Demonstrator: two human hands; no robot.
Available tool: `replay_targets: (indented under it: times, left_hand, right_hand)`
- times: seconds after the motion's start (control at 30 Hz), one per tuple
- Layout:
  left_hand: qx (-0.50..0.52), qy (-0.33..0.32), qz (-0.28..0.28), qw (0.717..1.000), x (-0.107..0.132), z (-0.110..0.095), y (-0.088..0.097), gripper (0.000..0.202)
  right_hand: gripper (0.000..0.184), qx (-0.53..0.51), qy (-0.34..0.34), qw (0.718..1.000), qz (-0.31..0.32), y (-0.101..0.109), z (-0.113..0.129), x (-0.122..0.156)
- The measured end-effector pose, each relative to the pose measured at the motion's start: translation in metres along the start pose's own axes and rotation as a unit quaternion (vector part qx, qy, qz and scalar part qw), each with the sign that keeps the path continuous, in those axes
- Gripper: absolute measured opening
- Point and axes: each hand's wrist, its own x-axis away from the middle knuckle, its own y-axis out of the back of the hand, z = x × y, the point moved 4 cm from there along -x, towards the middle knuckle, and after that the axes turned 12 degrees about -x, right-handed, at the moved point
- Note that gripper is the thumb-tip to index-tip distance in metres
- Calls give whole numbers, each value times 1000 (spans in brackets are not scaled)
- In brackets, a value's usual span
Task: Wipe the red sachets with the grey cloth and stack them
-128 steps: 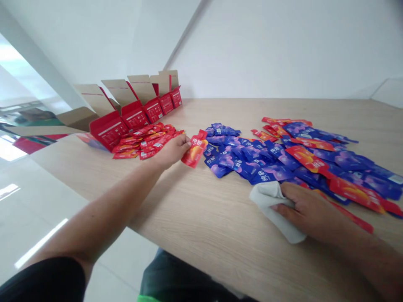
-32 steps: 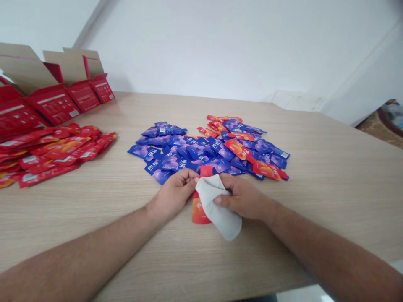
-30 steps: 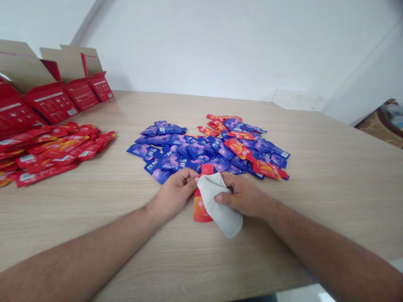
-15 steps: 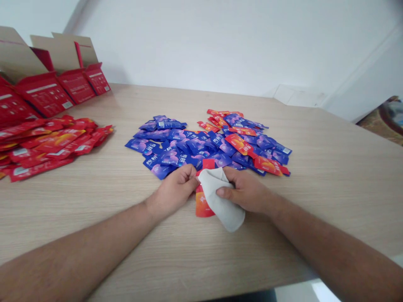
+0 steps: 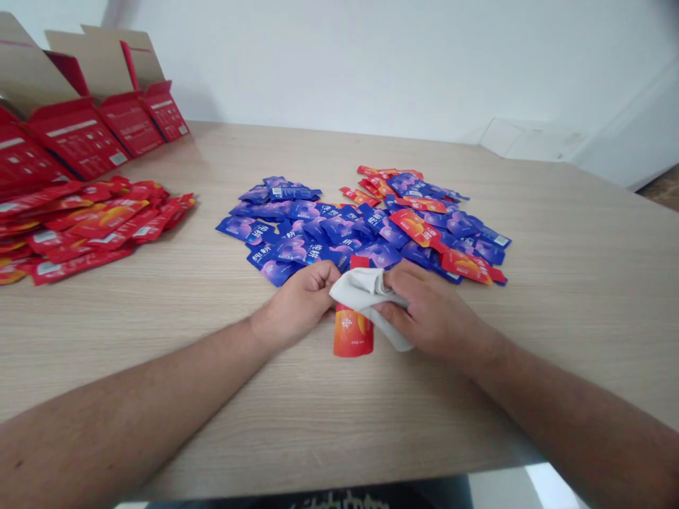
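A red and orange sachet lies flat on the wooden table just in front of me. My left hand is closed, pinching the sachet's upper left edge. My right hand is closed on a light grey cloth, pressing it over the top of the sachet. Right behind my hands spreads a heap of blue and red sachets.
A pile of red sachets lies at the left. Behind it stand open red cartons with raised cardboard flaps. A white wall runs along the table's far edge. The near edge is just below my forearms.
My right hand has drawn the cloth up toward the top of the sachet, baring its lower half. The left hand keeps its pinch. The view has tilted down a little.
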Motion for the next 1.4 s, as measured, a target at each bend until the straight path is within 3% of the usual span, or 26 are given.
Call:
replay_targets:
  times: [0.1,0.23,0.43,0.6,0.77,0.93,1.1,1.27,1.4]
  left_hand:
    - [14,-8,29,999,0,0,-2,35]
    - [25,14,40,999,2,1,-3,35]
    - [2,-11,29,1000,2,-2,-1,38]
    - [21,13,28,999,1,1,-2,36]
    - [7,-8,21,1000,1,-2,0,36]
    - [11,2,26,1000,1,0,-1,33]
    - [17,1,19,1000,1,-2,-1,37]
    - [18,3,21,1000,1,0,-1,37]
    - [23,-4,17,1000,1,0,0,39]
  right_hand:
    - [8,5,13,1000,22,-2,2,1]
    - [11,25,-22,999,-41,4,-4,0]
    - [11,-6,39,997,67,-10,8,3]
    - [9,20,-16,1000,-19,-1,-3,1]
    - [8,-8,38,996,79,-12,8,3]
    - [9,5,-8,1000,-8,-2,-1,1]
    - [6,-16,25,997,75,-9,4,1]
    - [8,-2,4,1000,2,-2,1,0]
    - [7,-4,31,997,70,-8,6,1]
